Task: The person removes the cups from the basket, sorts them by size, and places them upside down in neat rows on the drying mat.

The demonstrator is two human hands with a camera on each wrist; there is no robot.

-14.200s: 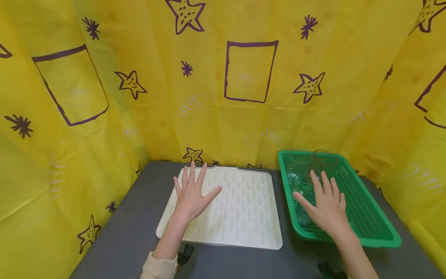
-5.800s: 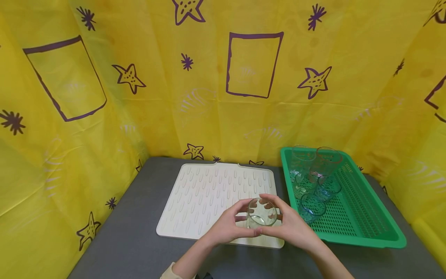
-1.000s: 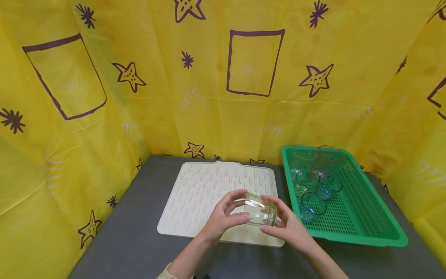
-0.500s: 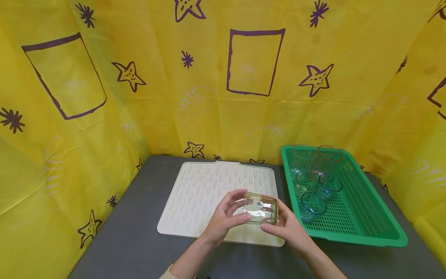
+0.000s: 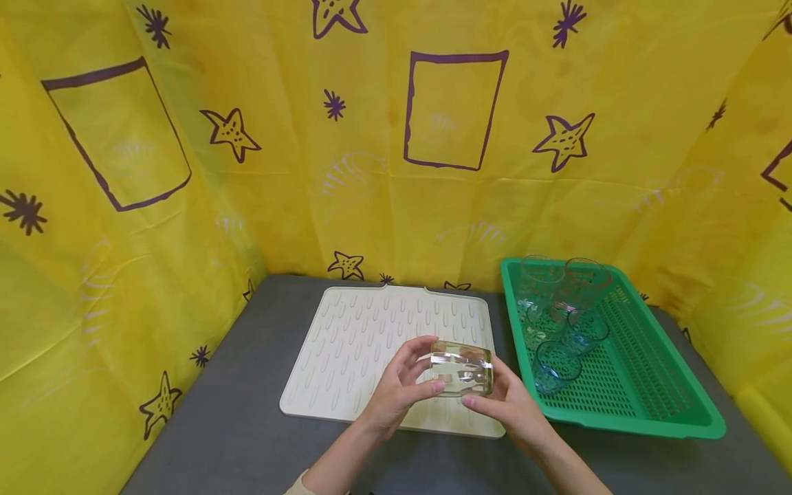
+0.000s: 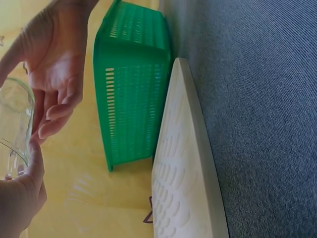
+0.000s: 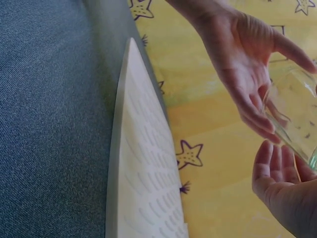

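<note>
A clear, faintly yellow-green drinking glass (image 5: pixel 460 371) is held on its side above the near right part of a cream draining mat (image 5: pixel 353 350) with raised oval ridges. My left hand (image 5: pixel 396 392) grips its left end, thumb in front and fingers curled behind. At the other end my right hand (image 5: pixel 516 412) holds the glass with the thumb low in front; its fingers are mostly hidden behind. Both wrist views catch only part of the glass (image 6: pixel 14 119), with the left hand (image 7: pixel 242 59) and right hand (image 7: pixel 285 193) around it.
To the right stands a green perforated basket (image 5: pixel 643 426) holding several glasses: a tall clear one (image 5: pixel 538 285), a tall pink-rimmed one (image 5: pixel 584 285) and blue short ones (image 5: pixel 557 371) among them. The table (image 5: pixel 223 412) is dark grey; a yellow patterned curtain (image 5: pixel 278 206) surrounds it.
Empty hands were spread over mat and basket; then both held the glass with its mouth facing up. Over the last second it has turned further onto its side, hands nearly in place.
</note>
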